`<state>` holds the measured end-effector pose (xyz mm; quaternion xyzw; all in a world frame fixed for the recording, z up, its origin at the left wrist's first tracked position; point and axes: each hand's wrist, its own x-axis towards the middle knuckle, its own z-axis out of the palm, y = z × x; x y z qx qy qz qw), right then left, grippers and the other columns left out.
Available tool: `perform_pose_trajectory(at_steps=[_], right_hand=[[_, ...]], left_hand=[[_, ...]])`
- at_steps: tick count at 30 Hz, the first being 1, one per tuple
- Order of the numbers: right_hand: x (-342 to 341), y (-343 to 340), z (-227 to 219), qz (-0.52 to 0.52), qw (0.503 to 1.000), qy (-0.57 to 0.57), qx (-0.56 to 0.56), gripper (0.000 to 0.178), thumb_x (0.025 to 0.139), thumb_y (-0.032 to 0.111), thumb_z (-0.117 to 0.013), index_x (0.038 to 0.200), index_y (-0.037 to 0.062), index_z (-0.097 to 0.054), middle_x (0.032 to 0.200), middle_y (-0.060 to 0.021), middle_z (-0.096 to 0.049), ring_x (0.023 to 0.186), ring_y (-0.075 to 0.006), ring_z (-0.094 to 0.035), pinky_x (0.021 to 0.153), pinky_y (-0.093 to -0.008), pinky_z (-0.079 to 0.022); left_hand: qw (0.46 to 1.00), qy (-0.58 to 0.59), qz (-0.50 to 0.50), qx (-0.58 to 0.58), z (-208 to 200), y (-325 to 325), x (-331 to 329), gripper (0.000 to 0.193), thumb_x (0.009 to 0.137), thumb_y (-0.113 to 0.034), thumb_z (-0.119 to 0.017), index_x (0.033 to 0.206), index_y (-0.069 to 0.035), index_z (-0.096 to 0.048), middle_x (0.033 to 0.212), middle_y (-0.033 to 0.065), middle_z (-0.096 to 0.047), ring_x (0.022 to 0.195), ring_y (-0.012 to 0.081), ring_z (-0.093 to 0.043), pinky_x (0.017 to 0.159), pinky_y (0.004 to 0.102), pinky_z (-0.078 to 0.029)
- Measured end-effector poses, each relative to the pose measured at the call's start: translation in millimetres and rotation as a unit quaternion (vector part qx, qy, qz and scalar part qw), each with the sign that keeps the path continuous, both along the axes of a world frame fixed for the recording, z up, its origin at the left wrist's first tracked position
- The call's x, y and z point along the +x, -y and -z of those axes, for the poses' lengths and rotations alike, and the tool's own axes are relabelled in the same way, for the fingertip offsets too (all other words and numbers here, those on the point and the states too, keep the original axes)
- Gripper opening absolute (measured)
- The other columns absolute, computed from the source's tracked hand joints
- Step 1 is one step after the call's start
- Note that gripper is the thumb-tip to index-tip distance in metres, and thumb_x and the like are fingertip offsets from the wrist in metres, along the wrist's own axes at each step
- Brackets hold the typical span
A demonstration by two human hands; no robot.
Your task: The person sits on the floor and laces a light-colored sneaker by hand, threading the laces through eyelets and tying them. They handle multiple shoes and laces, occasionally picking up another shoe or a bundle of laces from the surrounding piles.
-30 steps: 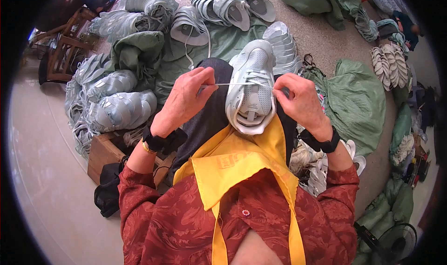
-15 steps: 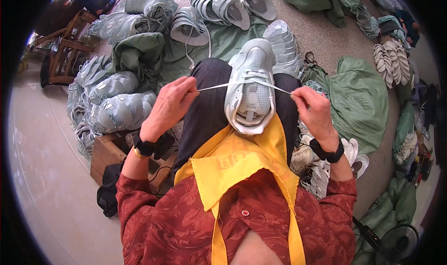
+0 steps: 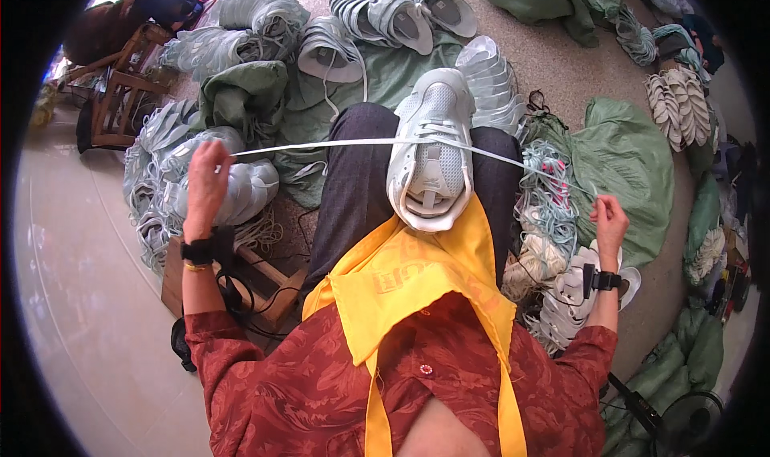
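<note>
A pale mint-white sneaker upper (image 3: 433,148) rests between my knees, its toe pointing away from me and its heel opening toward me. One white shoelace (image 3: 313,145) crosses its lower eyelets and runs out taut to both sides. At the left, my left hand (image 3: 208,176) pinches one end of the lace, out over the stacked uppers. Far out to the right, my right hand (image 3: 609,216) pinches the other end beside a green sack. A yellow apron (image 3: 409,288) covers my lap below the heel.
Stacks of pale shoe uppers (image 3: 261,20) lie ahead and at the left. Bundles of laces (image 3: 545,188) hang by my right knee, near a green sack (image 3: 622,176). A wooden box frame (image 3: 269,284) stands by my left leg. A small fan (image 3: 690,417) is at lower right.
Both hands have moved outward, my left to the left and my right to the right and nearer me. Longer lengths of lace now stretch from the sneaker upper, which stays in place.
</note>
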<state>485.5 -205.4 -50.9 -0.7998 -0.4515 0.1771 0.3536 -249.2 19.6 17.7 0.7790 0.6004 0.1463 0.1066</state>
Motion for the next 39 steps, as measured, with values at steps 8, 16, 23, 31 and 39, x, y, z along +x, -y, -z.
perform_pose_trajectory(at_steps=[8,16,23,31,39], right_hand=[[83.5,47.5,15.7,0.046,0.998,-0.01,-0.036,0.011,0.101,0.005,-0.06,0.105,-0.0004,-0.069,0.084,-0.0055,-0.07,0.066,-0.0091,-0.066,0.057,-0.024,-0.055],[84.5,36.5,38.0,0.05,0.997,-0.016,-0.048,0.012,0.1,0.005,-0.061,0.106,-0.0018,-0.068,0.086,-0.0073,-0.071,0.067,-0.0126,-0.069,0.057,-0.027,-0.058],[86.6,29.5,65.6,0.053,0.991,-0.074,-0.098,0.011,0.098,0.006,-0.063,0.1,-0.0034,-0.067,0.084,-0.0094,-0.071,0.067,-0.0157,-0.071,0.058,-0.0289,-0.06],[2.5,-57.2,17.4,-0.064,0.946,-0.288,-0.133,0.01,0.098,0.008,-0.067,0.101,-0.0012,-0.067,0.087,-0.0097,-0.072,0.075,-0.016,-0.071,0.069,-0.028,-0.062],[-41.6,-55.5,-45.0,0.072,0.853,-0.483,0.184,0.019,0.1,0.01,-0.065,0.112,-0.0051,-0.068,0.117,-0.0119,-0.07,0.098,-0.0111,-0.067,0.088,-0.0204,-0.055]], left_hand=[[0.986,0.018,-0.165,-0.007,7.9,-22.3,-121.9,0.014,0.095,-0.013,-0.07,0.094,-0.002,-0.062,0.072,0.0032,-0.06,0.066,0.0116,-0.053,0.063,0.0299,-0.046],[0.973,-0.017,-0.227,-0.024,8.8,-20.4,-157.1,0.016,0.094,-0.017,-0.07,0.094,-0.003,-0.063,0.072,0.0042,-0.062,0.066,0.0142,-0.056,0.066,0.0324,-0.048],[0.971,-0.018,-0.227,-0.065,1.5,-24.9,-151.0,0.014,0.092,-0.014,-0.07,0.094,-0.001,-0.064,0.075,0.0061,-0.064,0.067,0.0156,-0.059,0.067,0.0335,-0.05],[0.995,0.08,-0.044,-0.046,-36.4,-77.5,-78.6,0.006,0.094,-0.008,-0.067,0.095,-0.002,-0.065,0.079,0.0039,-0.065,0.073,0.0106,-0.058,0.069,0.0274,-0.048],[0.993,0.08,-0.037,0.085,-34.8,-76.3,-47.3,0.006,0.094,-0.009,-0.067,0.097,-0.004,-0.069,0.082,0.006,-0.07,0.074,0.0108,-0.063,0.07,0.0297,-0.052]])
